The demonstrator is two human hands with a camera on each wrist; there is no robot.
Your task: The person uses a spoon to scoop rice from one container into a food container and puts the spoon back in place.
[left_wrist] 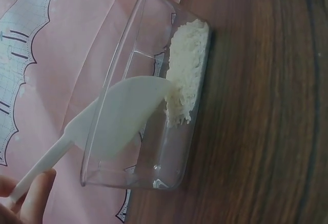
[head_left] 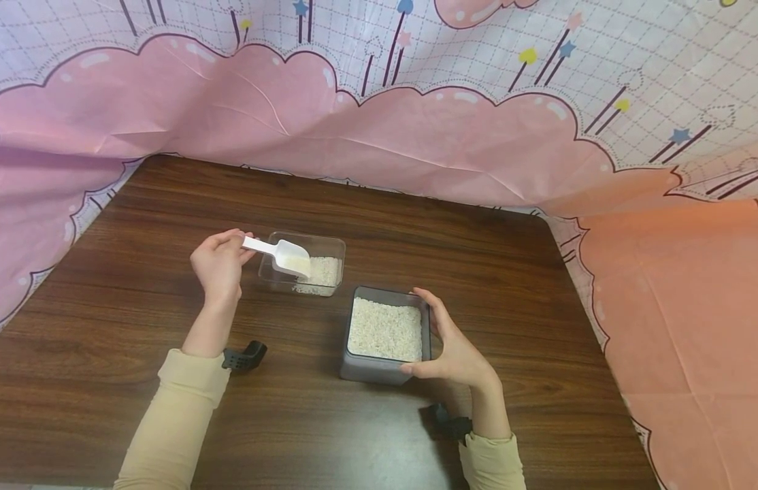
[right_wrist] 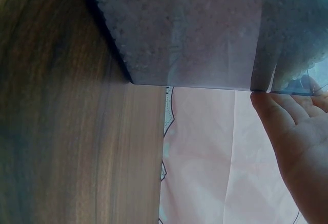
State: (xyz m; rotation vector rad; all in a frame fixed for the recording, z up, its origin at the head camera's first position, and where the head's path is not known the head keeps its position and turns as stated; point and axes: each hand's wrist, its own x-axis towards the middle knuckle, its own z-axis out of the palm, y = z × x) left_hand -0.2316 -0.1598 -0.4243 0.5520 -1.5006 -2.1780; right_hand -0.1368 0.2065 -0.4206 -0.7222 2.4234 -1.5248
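Pinched by its handle in my left hand (head_left: 220,272) is a white plastic scoop (head_left: 288,257), tilted down into a clear rectangular container (head_left: 270,277). In the left wrist view the tip of the scoop (left_wrist: 123,114) reaches white rice (left_wrist: 185,67) heaped at one end of that container. A grey see-through bin (head_left: 373,369) nearly full of rice (head_left: 385,330) stands nearer to me. My right hand (head_left: 458,354) grips this bin from its right side, thumb on the near side and fingers at the far rim. Some fingers are hidden behind the bin.
Both containers stand on a dark wood-grain table (head_left: 507,292). A pink and white patterned cloth (head_left: 379,136) hangs behind it, continuing at both sides. Black wrist mounts (head_left: 245,356) stick out from the forearms over the tabletop.
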